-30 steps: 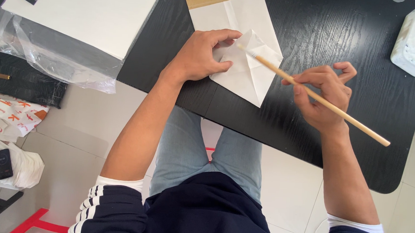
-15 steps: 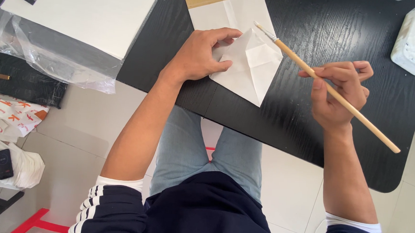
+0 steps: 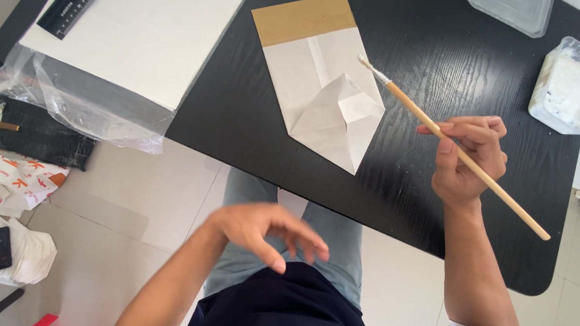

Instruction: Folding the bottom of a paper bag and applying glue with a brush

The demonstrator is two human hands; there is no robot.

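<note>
Looking from left to right, we first see a black ruler (image 3: 73,3) lying on a big white board (image 3: 144,36), with a clear plastic bag (image 3: 88,106) under the board's near edge, all far up and left of our fingers. Next comes our left hand (image 3: 266,231), off the black table (image 3: 434,190) and over our lap. Its fingers (image 3: 299,239) are loose, a bit curled and spread, and they hold nothing. Up past those fingers lies the folded white paper bag (image 3: 326,99) with a brown strip at its far end, flat on the table. Our right hand (image 3: 465,159) pinches a long wooden paintbrush (image 3: 456,148) between thumb and fingers. The brush tip points at the bag's right edge, just above it. Farther right of these fingers sits a small clear tub (image 3: 565,85) with white stuff inside.
</note>
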